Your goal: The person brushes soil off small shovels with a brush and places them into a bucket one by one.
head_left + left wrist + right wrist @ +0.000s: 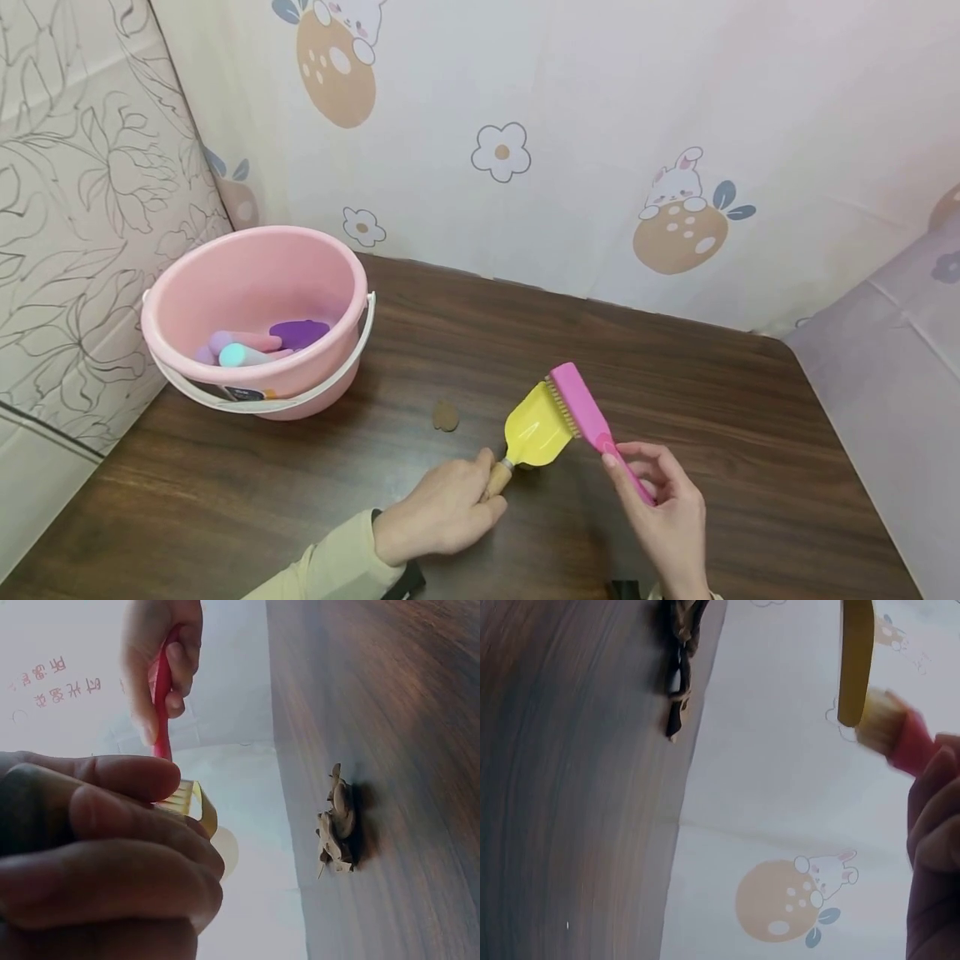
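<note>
My left hand (442, 510) grips the wooden handle of a small yellow hand shovel (536, 433), its blade raised above the table. In my right hand (667, 512) I hold a pink brush (581, 404) by its handle, fingers and thumb round it. The bristles meet the far edge of the shovel blade. On the table left of the blade lies a flat brown scrap (446, 416), like a dried leaf. Curled brown dry pieces (337, 829) show in the left wrist view; in the head view the shovel mostly covers them.
A pink bucket (255, 242) with a white handle stands at the back left of the dark wooden table (712, 400). Inside it lie several pastel and purple items (300, 333). A patterned wall covering (585, 167) rises behind the table.
</note>
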{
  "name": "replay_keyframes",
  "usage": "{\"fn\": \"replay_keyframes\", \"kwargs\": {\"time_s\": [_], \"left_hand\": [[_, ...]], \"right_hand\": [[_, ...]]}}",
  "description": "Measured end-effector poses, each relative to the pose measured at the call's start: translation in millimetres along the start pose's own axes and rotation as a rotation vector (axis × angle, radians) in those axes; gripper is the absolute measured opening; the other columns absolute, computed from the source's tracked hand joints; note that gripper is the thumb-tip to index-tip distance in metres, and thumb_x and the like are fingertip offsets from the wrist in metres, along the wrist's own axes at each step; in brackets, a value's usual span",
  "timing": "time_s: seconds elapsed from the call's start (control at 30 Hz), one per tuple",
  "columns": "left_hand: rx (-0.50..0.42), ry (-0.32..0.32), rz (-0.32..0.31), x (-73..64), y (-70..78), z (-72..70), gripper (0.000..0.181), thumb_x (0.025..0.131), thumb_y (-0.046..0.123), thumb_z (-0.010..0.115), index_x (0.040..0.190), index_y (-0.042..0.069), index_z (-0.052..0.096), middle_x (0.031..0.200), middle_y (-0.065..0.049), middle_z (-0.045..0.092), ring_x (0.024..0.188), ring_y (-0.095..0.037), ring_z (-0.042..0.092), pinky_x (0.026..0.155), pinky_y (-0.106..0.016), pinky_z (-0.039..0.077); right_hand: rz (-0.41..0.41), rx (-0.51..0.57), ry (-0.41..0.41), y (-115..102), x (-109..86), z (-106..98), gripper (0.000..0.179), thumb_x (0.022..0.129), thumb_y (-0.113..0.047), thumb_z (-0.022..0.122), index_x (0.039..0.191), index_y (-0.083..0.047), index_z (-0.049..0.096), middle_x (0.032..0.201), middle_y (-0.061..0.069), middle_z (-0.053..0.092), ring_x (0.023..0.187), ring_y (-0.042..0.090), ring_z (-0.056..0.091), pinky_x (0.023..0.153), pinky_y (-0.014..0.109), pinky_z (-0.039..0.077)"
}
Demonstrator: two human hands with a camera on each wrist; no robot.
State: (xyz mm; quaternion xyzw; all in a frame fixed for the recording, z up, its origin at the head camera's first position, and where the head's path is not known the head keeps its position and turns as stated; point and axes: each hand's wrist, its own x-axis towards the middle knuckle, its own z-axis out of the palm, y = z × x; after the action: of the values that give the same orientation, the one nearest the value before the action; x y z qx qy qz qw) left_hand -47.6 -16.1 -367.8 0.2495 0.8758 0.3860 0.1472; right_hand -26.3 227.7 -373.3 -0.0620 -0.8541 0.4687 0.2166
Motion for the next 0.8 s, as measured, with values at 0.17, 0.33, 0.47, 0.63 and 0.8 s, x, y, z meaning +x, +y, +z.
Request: {"fn": "replay_keyframes", "kwargs": {"time_s": [0.17, 0.33, 0.47, 0.63, 0.8], "left_hand": [[0.011, 0.002, -0.008, 1.5, 0.3, -0.4, 0.019, 0.084, 0.021, 0.055, 0.081, 0.011, 0.040, 0.062, 0.007, 0.032, 0.051, -0.005, 0.035, 0.044, -0.021, 0.033], [0.028, 0.018, -0.014, 2.3, 1.0, -0.5, 0.020, 0.083, 0.022, 0.055, 0.081, 0.011, 0.039, 0.061, 0.007, 0.033, 0.051, -0.007, 0.037, 0.045, -0.022, 0.034], [0.025, 0.022, -0.031, 3.2, 1.1, -0.9, 0.020, 0.083, 0.023, 0.055, 0.081, 0.011, 0.039, 0.060, 0.007, 0.033, 0.050, -0.007, 0.036, 0.044, -0.022, 0.033], [0.029, 0.039, -0.039, 3.5, 2.7, -1.4, 0.019, 0.082, 0.022, 0.056, 0.081, 0.011, 0.041, 0.059, 0.007, 0.034, 0.048, -0.007, 0.036, 0.042, -0.023, 0.032], [0.026, 0.037, -0.050, 3.0, 4.0, -2.7, 0.019, 0.083, 0.023, 0.056, 0.082, 0.011, 0.041, 0.059, 0.007, 0.033, 0.048, -0.007, 0.035, 0.042, -0.023, 0.031]], "right_hand": [[-0.076, -0.010, -0.113, -1.1, -4.6, 1.6, 0.023, 0.077, -0.002, 0.076, 0.095, -0.011, 0.066, 0.063, -0.005, 0.063, 0.045, -0.001, 0.042, 0.039, 0.020, 0.034], [-0.094, -0.024, -0.186, -1.5, -5.9, 1.3, 0.027, 0.076, -0.003, 0.078, 0.095, -0.016, 0.065, 0.064, -0.009, 0.060, 0.046, 0.000, 0.040, 0.041, 0.018, 0.035], [-0.127, -0.008, -0.238, -3.5, -6.9, 2.7, 0.028, 0.076, -0.003, 0.078, 0.096, -0.016, 0.063, 0.064, -0.008, 0.060, 0.046, 0.000, 0.041, 0.040, 0.018, 0.035], [-0.174, 0.018, -0.259, -3.3, -7.8, 6.8, 0.030, 0.074, 0.000, 0.078, 0.095, -0.015, 0.064, 0.064, -0.007, 0.058, 0.046, -0.001, 0.039, 0.038, 0.018, 0.033], [-0.191, 0.017, -0.234, 1.7, -6.2, 9.8, 0.034, 0.071, 0.005, 0.079, 0.095, -0.014, 0.064, 0.064, -0.007, 0.057, 0.045, -0.001, 0.037, 0.038, 0.017, 0.031]]}}
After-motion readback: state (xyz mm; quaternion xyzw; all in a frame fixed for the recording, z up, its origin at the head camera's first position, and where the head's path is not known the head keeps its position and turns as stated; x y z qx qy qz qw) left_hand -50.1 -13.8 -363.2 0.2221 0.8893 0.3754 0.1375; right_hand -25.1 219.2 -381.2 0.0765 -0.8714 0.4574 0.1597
